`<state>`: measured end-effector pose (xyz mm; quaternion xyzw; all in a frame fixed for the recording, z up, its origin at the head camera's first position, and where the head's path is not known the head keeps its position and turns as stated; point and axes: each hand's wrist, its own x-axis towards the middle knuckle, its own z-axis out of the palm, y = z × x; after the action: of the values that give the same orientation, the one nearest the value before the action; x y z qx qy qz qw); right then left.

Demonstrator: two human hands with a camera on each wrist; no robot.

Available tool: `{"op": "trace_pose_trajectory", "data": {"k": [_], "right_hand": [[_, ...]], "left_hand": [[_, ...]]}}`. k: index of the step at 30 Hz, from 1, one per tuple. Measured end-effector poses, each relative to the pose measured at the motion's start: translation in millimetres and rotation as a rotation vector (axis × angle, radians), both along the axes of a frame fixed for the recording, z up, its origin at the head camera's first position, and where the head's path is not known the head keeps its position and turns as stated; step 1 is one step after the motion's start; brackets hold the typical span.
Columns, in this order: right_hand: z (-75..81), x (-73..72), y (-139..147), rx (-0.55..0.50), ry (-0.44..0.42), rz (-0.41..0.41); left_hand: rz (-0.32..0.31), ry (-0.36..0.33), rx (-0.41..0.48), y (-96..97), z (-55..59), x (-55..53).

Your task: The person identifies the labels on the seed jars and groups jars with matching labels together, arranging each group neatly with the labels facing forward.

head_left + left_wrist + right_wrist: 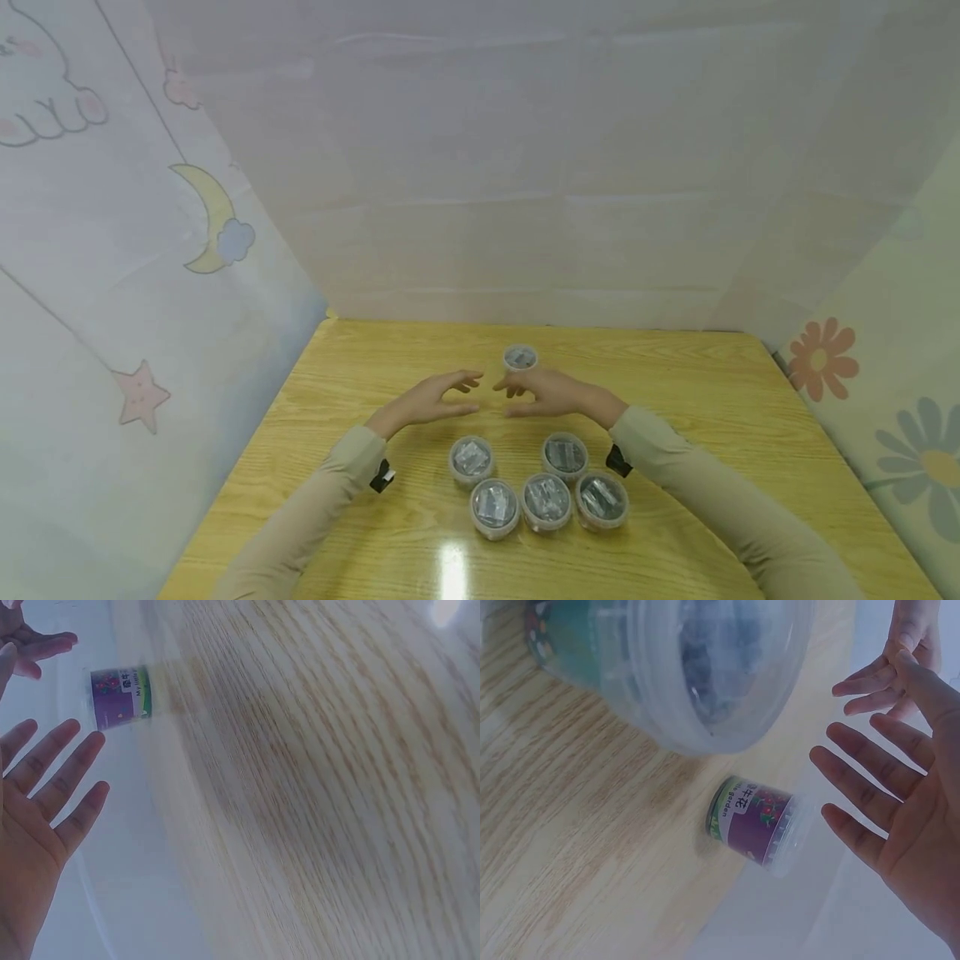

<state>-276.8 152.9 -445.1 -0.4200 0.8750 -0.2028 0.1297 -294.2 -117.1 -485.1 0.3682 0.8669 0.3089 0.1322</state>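
Note:
Both hands hover over the middle of the table, facing each other with a small gap between. My left hand [431,398] has its fingers spread and holds nothing. Opposite it, my right hand [547,393] is likewise empty, its fingers loosely extended. Just beyond the right fingertips stands a small clear-topped tub [521,358]. In the right wrist view that tub [754,821] shows a purple label with red flowers. Closer to me are several similar tubs, including one [472,460] below the left hand and another [565,456] below the right. Dark contents and clear packets show through their tops.
Three more tubs form the near row: one at its left [495,507], one in the middle [547,501] and one at its right [602,500]. The wood-grain table [360,533] meets a pale backdrop [480,250] behind, with printed sheets at both sides.

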Motion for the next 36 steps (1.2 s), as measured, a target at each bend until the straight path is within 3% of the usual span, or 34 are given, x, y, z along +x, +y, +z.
{"op": "trace_pose_trajectory", "data": {"k": [21,36], "right_hand": [[4.0,16.5,-17,0.072,0.028,0.073],[9.5,30.7,-24,0.151,0.049,0.077]], "left_hand": [[-0.012,-0.005,-0.042,-12.9,-4.5,17.9],[-0.066,-0.043,-0.08,-19.2,7.7,38.0]]}}
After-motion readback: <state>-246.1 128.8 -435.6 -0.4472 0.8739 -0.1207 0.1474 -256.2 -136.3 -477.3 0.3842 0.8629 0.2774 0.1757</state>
